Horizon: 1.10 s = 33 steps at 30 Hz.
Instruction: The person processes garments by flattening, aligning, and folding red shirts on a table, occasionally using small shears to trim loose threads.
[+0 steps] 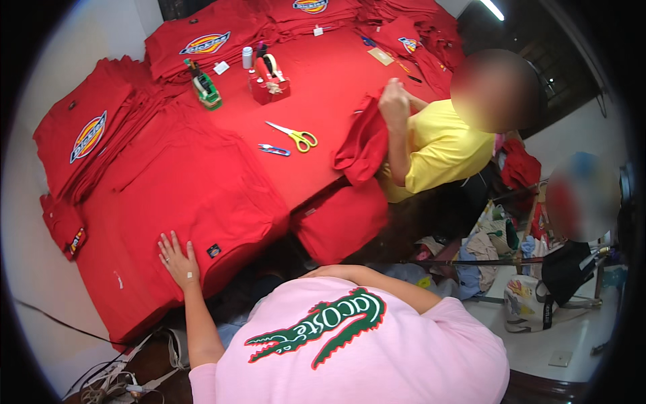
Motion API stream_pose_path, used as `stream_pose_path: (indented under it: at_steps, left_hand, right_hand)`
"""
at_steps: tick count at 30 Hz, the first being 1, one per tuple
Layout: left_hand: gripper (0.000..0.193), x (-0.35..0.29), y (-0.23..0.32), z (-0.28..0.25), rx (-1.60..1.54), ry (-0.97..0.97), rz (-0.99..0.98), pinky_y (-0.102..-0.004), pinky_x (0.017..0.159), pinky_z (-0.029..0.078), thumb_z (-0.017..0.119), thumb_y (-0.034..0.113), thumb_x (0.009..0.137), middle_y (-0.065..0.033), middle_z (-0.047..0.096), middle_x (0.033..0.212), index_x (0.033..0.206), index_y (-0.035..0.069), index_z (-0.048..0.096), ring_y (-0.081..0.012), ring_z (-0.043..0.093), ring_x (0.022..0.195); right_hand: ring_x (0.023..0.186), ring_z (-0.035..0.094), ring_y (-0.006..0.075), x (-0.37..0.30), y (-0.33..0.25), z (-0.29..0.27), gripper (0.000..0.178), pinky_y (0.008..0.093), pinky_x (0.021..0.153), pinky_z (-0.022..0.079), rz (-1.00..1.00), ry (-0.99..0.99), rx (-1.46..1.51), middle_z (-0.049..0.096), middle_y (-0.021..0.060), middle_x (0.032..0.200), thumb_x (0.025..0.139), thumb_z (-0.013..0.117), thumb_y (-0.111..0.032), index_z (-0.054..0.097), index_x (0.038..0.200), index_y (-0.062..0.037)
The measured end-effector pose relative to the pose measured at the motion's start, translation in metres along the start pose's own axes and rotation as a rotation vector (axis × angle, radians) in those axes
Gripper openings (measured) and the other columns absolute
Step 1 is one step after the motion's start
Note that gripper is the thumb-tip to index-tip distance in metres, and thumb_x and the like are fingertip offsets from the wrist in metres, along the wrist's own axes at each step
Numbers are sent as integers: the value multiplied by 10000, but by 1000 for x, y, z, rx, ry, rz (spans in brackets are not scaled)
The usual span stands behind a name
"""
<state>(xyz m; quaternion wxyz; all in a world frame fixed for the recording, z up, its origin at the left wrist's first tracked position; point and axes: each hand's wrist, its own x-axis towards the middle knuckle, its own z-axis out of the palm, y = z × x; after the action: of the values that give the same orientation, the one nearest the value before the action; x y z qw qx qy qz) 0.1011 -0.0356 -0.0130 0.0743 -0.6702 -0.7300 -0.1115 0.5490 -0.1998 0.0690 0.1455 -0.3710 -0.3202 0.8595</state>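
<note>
My left hand [177,262] lies flat with its fingers spread on a red shirt [208,182] laid out over the near left part of the table. A small dark label [213,251] sits on the cloth just right of the fingers. My right forearm [383,277] bends inward across my front; the hand itself is hidden behind my pink shirt. Farther up the table are yellow-handled scissors [301,139], partly spread, and blue thread snips [274,149].
Stacks of red shirts [87,128] line the far and left edges. A red tape dispenser [269,84] and a green one [207,93] stand behind the scissors. At right, a person in a yellow shirt [451,145] handles red cloth [363,145]. Cables [118,384] lie at lower left.
</note>
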Motion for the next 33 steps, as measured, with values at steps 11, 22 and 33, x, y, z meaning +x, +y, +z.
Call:
stream_pose_path:
  at_steps: [11,22,33]
  left_hand:
    - [663,-1,2,-16,-28,7,-8,-560,1274,258,587,467,1055,-133,308,1744,1639,189,437,-357,297,1598]
    - [679,-3,-1,-15,-152,20,-25,-548,1288,215,650,460,1007,-123,351,1724,1610,195,483,-355,296,1597]
    - [531,-22,-30,-55,-384,191,-248,-480,1153,403,770,178,942,-164,608,1464,1441,83,618,-351,575,1344]
  right_hand:
    - [1461,496,227,15,-3,2,613,342,1227,340,80,-45,-14,548,139,1588,1034,666,-342,561,1539,-12]
    - [1454,504,225,52,-50,28,624,342,1220,353,84,-294,-121,556,137,1581,1021,686,-342,564,1537,-12]
    - [1110,730,220,118,-176,-30,419,336,994,530,-531,476,74,748,171,1254,1056,608,-297,659,1341,5]
